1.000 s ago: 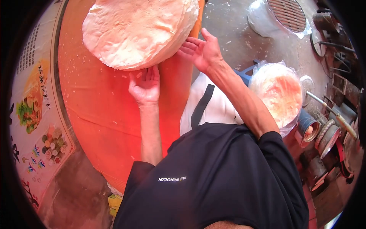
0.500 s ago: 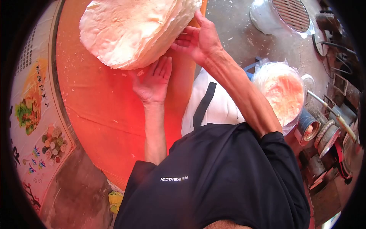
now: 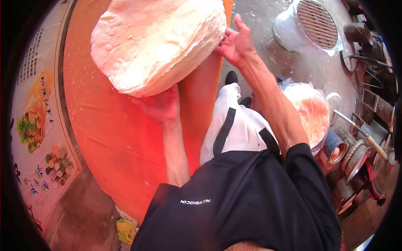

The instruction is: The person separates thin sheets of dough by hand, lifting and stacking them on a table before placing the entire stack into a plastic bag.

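Observation:
A thick stack of pale, thin round flatbreads lies near the top of the view on an orange-red table. My left hand is at the stack's near edge, palm up. Its fingertips are partly hidden by the overhanging breads, and the thumb points left. At the right side of the stack, my right hand is open, thumb raised and apart, with its fingertips against the layered edge or very close to it.
A second round stack in clear plastic stands right of my right arm. Beyond it are a plastic-wrapped drum with a slatted top and assorted metal tools and tins. A printed wall sheet runs along the left.
The stack sits lower and slightly further right in view. My left hand has gone from just below its edge to partly under it. My right hand appears further right and lower.

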`<state>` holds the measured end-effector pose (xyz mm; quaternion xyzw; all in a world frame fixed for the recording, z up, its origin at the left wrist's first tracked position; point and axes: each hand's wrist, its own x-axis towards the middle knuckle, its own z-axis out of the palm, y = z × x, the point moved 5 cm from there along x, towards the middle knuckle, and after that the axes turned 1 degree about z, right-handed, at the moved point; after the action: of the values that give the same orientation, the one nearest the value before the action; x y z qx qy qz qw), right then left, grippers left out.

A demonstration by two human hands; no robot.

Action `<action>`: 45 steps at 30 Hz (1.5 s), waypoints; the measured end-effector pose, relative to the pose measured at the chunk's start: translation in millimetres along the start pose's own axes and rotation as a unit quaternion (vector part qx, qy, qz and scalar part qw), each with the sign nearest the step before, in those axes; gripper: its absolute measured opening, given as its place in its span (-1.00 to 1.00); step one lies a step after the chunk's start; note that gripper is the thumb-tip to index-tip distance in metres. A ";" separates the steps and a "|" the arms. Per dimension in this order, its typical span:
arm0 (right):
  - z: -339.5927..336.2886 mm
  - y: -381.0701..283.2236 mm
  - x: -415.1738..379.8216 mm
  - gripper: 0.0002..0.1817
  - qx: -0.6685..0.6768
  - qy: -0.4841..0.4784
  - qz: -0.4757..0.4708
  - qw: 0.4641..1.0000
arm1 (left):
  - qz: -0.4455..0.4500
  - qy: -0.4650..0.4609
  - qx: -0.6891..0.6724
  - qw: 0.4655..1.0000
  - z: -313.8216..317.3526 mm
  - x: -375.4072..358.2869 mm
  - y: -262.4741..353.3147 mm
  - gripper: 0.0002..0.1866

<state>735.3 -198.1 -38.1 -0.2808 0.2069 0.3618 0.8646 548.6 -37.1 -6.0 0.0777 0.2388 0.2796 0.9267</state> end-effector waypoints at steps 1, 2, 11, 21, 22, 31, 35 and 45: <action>-0.6 -9.1 10.8 -0.04 0.011 -0.008 0.007 1.000 | 0.001 -0.011 0.004 1.000 0.8 0.6 0.8 -0.19; -0.1 -15.0 20.3 -0.04 0.022 -0.017 0.013 1.000 | 0.002 -0.023 0.008 1.000 1.9 1.9 1.1 -0.18; 24.4 -48.2 35.3 -0.10 -0.215 0.023 0.078 0.973 | 0.317 -0.134 0.526 0.778 24.1 8.5 45.1 -0.21; 27.0 -60.2 55.5 -0.47 -0.439 0.013 -0.022 0.898 | 0.120 -0.011 0.293 0.949 20.5 31.0 48.9 -0.34; 25.8 -58.2 53.4 -0.44 -0.453 0.006 -0.030 0.891 | 0.111 0.011 0.299 0.948 11.7 35.7 52.9 -0.35; -46.7 10.8 -83.7 -0.45 -0.284 0.064 0.003 0.957 | 0.040 0.106 0.416 0.902 -29.1 -17.5 91.2 -0.33; -73.2 21.9 -98.4 -0.24 -0.258 0.023 -0.002 0.966 | -0.022 -0.118 0.283 0.952 -10.2 -32.0 85.9 -0.26; -44.5 -18.5 -32.0 -0.16 -0.355 -0.062 -0.049 0.932 | -0.121 0.017 0.410 0.904 -64.2 51.1 173.0 -0.12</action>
<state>721.3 -253.4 -47.6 -0.5562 -0.0028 0.3857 0.7361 471.5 135.8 -34.6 0.4165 0.3557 0.0439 0.8355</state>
